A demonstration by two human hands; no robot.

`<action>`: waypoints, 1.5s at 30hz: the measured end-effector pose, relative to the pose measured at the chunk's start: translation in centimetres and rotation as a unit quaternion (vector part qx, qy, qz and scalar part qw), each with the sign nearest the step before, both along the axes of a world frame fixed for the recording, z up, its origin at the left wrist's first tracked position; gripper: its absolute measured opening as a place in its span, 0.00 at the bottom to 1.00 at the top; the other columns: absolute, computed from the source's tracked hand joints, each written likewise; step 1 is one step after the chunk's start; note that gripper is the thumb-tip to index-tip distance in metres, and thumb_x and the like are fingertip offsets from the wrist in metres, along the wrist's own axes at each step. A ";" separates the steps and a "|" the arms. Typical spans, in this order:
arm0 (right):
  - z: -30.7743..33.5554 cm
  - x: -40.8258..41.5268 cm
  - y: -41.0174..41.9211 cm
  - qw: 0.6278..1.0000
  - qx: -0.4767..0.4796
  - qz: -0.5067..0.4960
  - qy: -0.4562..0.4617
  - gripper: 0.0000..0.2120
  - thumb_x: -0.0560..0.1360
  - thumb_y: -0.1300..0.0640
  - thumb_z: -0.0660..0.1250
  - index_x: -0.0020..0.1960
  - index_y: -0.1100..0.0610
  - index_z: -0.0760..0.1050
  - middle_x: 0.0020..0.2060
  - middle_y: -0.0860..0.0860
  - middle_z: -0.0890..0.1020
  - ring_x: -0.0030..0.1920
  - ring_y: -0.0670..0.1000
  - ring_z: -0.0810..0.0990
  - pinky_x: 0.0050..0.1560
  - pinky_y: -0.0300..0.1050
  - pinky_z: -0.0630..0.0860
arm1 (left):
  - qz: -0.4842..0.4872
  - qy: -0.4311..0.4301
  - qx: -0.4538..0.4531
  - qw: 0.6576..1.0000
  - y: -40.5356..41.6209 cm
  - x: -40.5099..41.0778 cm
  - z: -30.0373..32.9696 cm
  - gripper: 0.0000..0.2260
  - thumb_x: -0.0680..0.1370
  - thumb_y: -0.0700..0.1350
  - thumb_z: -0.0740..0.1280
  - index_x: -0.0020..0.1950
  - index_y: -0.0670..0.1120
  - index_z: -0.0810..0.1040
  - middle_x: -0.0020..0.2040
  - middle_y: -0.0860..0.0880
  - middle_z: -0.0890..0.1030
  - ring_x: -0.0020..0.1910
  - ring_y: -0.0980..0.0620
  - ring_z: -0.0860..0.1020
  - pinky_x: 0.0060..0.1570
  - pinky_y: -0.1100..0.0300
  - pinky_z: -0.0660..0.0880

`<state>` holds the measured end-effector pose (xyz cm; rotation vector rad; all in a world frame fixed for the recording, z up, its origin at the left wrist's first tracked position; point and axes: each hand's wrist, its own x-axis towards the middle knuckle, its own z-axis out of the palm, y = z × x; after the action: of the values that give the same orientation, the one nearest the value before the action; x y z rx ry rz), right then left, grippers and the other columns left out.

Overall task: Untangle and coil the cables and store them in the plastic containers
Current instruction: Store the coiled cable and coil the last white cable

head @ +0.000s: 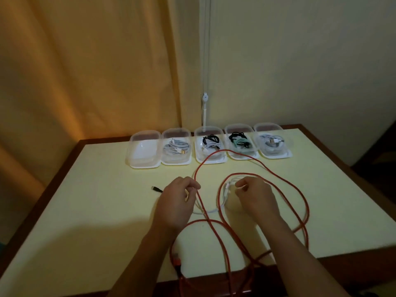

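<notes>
Pale yellow walls and a curtain (85,71) stand behind a cream table (96,200) with a dark brown edge. Along the far side of the table sits a row of five clear plastic containers, all open with their lids tipped up behind them. The leftmost container (144,151) holds no cable that can be seen. The second container (176,150) holds a grey coil with a yellow plug. The middle container (211,148) holds black and white cable, the fourth container (241,144) holds black and green cable, and the rightmost container (273,143) holds a pale coil.

On the near half of the table a long red cable (300,202) lies in wide loose loops. Its far loop reaches the front of the middle container, and its near loops run over the near edge of the table. One red plug end (176,257) lies near that edge. A thinner white cable (224,196) lies tangled among the red loops between the two hands.

The left hand (177,198) has its fingers curled, pinching the red cable where it bends, with a small pale plug showing at the fingertips. A dark plug end (156,189) pokes out on the table just left of this hand. The right hand (255,194) has its fingers curled too, pinching the white cable near its plug.
</notes>
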<state>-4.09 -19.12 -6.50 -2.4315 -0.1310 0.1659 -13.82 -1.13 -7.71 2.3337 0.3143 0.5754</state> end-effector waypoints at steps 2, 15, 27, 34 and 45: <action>-0.5 0.0 -0.5 1.000 -0.016 0.008 -0.007 0.11 0.76 0.57 0.68 0.56 0.46 0.81 0.54 0.50 0.82 0.54 0.52 0.80 0.52 0.49 0.79 | 0.012 0.008 0.019 1.000 -1.3 -0.2 -0.7 0.07 0.79 0.42 0.65 0.51 0.53 0.80 0.46 0.56 0.75 0.44 0.58 0.73 0.46 0.62 0.71; -1.3 2.5 -2.2 0.993 -0.096 -0.052 0.039 0.25 0.76 0.45 0.71 0.67 0.57 0.71 0.62 0.55 0.75 0.61 0.58 0.75 0.55 0.51 0.74 | -0.011 0.086 0.150 0.985 -5.8 1.1 -2.3 0.12 0.78 0.56 0.67 0.60 0.56 0.79 0.54 0.58 0.74 0.55 0.59 0.67 0.54 0.63 0.67; -0.2 4.2 -2.5 0.984 0.140 -0.109 0.026 0.11 0.83 0.58 0.55 0.60 0.63 0.70 0.52 0.57 0.79 0.47 0.55 0.77 0.43 0.45 0.71 | 0.029 0.146 0.185 0.972 -4.7 1.8 -3.3 0.19 0.77 0.55 0.67 0.68 0.57 0.73 0.66 0.54 0.70 0.66 0.52 0.65 0.63 0.55 0.64; 2.6 4.4 -4.3 0.931 0.291 -0.200 -0.095 0.09 0.85 0.58 0.54 0.61 0.59 0.70 0.45 0.49 0.75 0.42 0.46 0.74 0.36 0.39 0.66 | 0.061 0.116 0.184 0.974 -4.1 3.2 -3.3 0.23 0.77 0.46 0.69 0.72 0.55 0.71 0.80 0.46 0.54 0.79 0.43 0.49 0.74 0.45 0.56; 4.5 4.8 -6.0 0.861 0.436 -0.224 -0.139 0.04 0.81 0.55 0.59 0.51 0.50 0.72 0.40 0.50 0.75 0.32 0.47 0.71 0.33 0.45 0.70 | 0.080 0.151 0.086 0.982 -2.3 4.0 -3.8 0.24 0.79 0.47 0.67 0.75 0.53 0.67 0.78 0.46 0.59 0.76 0.44 0.58 0.72 0.46 0.63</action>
<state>0.71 -25.12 -2.00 -1.4992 0.2020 -0.3853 -9.84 -3.42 -11.48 2.5814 0.6185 0.3317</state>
